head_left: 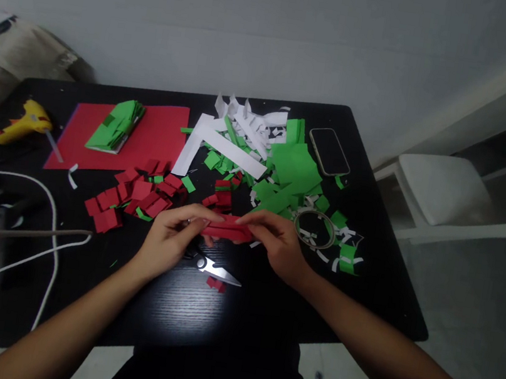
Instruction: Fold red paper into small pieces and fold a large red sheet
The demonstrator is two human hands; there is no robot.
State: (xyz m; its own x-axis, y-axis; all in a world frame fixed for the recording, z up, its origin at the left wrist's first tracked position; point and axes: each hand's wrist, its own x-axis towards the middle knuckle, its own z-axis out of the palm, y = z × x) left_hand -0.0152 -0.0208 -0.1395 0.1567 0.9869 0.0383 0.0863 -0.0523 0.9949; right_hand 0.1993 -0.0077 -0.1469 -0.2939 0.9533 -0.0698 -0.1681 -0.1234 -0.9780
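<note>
Passage lies open between the scissors point(220, 271) and near table edge point(261, 327); leftward, white cable point(55, 250) obstructs.

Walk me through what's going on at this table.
A person is holding a red paper strip, the left hand at one end and the right hand at the other, above the table. Scissors lie below, partly hidden by the left hand. Small red pieces are piled to the left, with green scraps and white strips beyond. A glue gun lies at the far left.
</note>
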